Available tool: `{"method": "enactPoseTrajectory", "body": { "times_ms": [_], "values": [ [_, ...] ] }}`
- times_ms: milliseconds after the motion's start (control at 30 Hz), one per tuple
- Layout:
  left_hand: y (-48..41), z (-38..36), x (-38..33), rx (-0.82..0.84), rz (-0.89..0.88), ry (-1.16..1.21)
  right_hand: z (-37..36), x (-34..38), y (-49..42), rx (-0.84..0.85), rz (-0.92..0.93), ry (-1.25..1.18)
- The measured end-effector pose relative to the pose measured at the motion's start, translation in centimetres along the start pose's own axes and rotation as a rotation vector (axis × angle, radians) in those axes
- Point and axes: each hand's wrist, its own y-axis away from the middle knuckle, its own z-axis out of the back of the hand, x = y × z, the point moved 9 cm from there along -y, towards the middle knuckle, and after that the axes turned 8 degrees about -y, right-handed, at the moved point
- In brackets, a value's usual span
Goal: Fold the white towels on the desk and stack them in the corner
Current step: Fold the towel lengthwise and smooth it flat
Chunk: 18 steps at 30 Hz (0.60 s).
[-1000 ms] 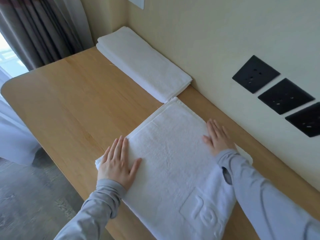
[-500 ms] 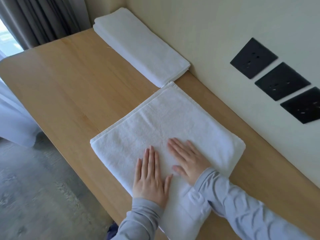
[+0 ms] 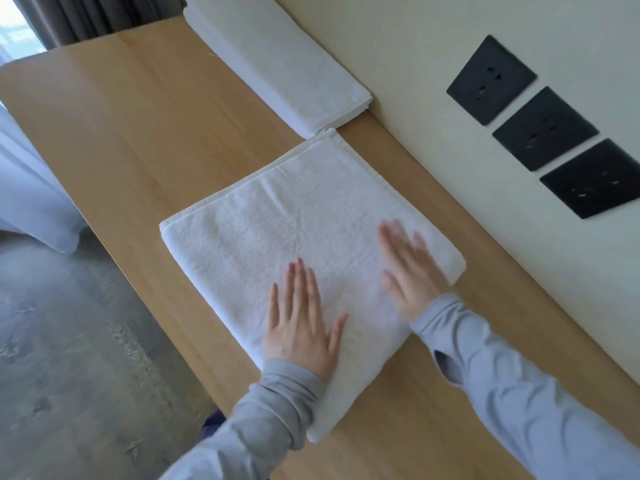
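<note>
On the left, the left hand (image 3: 299,327) lies flat, palm down, on the near part of the towel (image 3: 277,230), fingers straight and close together with the thumb held out to the side; it grips nothing. The towel is a broad white rectangle lying flat on the desk (image 3: 145,109), its long edges running diagonally away from the person, its far corner just beside the folded stack (image 3: 277,60). Further right, the right hand (image 3: 412,271) also rests palm down on the towel near its wall-side edge, fingers a little spread and holding nothing, though it is blurred and the fingertips are hard to read.

The step in hand looks like smoothing the towel after a fold, pressing out creases. It is still wider than the stack, so the next move likely calls for one more fold lengthwise, edges matched, before it is lifted onto the stack without letting the layers slide.

The desk is pale wood with a rounded far-left corner. The stack sits in the far corner against the cream wall (image 3: 433,39). Three black sockets (image 3: 543,128) are set in the wall to the right. Grey curtains (image 3: 90,15) hang at the far left, and grey floor (image 3: 62,358) shows below the desk edge.
</note>
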Motion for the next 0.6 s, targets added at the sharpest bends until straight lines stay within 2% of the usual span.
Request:
{"method": "enactPoseTrajectory", "body": {
  "times_ms": [100, 167, 300, 433, 500, 533, 600],
  "values": [
    [3.2, -0.9, -3.5, 0.015, -0.041, 0.056, -3.4, 5.5, 1.7, 0.112, 0.207, 0.062],
    [4.4, -2.2, -3.5, 0.055, -0.059, 0.017, -5.1, 5.6, 2.9, 0.192, 0.247, 0.149],
    [4.8, -3.5, -2.8, 0.019, -0.07, -0.024, -4.9, -1.1, 3.1, 0.24, 0.093, 0.176],
    [4.7, -4.0, -2.9, 0.026, -0.055, -0.02, -2.8, -11.1, 1.8, 0.227, -0.211, 0.213],
    [4.7, -4.0, -2.7, 0.016, -0.046, -0.022, -1.1, -13.6, 1.1, 0.181, -0.373, 0.196],
    [4.7, -4.0, -2.7, 0.017, -0.043, -0.021, -0.1, -13.1, 0.6, 0.117, -0.38, 0.168],
    [4.6, -4.0, -2.7, 0.015, -0.041, -0.019, 0.7, -8.2, -0.8, 0.005, -0.195, 0.086]
  ]
}}
